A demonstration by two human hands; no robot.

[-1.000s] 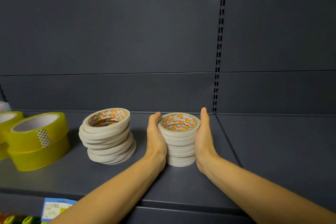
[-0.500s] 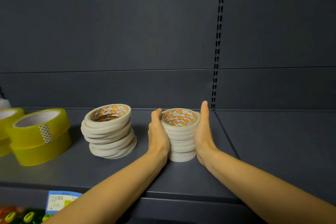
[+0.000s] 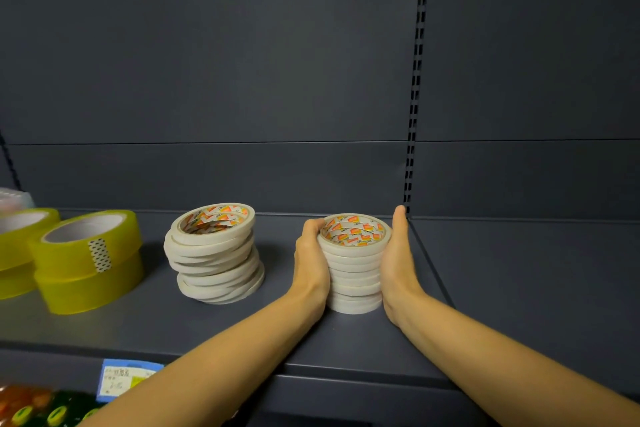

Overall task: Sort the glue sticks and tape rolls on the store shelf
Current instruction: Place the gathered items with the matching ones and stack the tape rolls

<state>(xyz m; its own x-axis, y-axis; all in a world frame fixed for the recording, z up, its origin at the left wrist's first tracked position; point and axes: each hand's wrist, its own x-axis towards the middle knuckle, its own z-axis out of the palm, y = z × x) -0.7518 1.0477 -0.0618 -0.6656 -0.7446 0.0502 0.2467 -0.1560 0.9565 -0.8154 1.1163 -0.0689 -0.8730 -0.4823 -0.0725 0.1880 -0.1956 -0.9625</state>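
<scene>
A neat stack of thin white tape rolls (image 3: 353, 284) stands on the dark grey shelf (image 3: 346, 350), squeezed between both my hands. My left hand (image 3: 310, 263) lies against its left side, and the fingertips curl over the rim of the top roll. On the right side, my right hand (image 3: 398, 260) presses flat with straight fingers. A second stack of the same white rolls (image 3: 214, 253) stands to the left, crooked and leaning. Two stacks of wide yellow tape rolls (image 3: 86, 260) sit at the far left. No glue sticks are in sight.
A slotted upright (image 3: 414, 114) runs down the grey back panel just behind my right hand. A shelf seam (image 3: 429, 260) runs forward from it. A blue price label (image 3: 124, 380) hangs on the shelf's front edge, above colourful packets (image 3: 31, 406) on a lower level.
My left fingers have gone from straight to curled around the top of the right stack. Both hands stay pressed on the stack, which has kept its place.
</scene>
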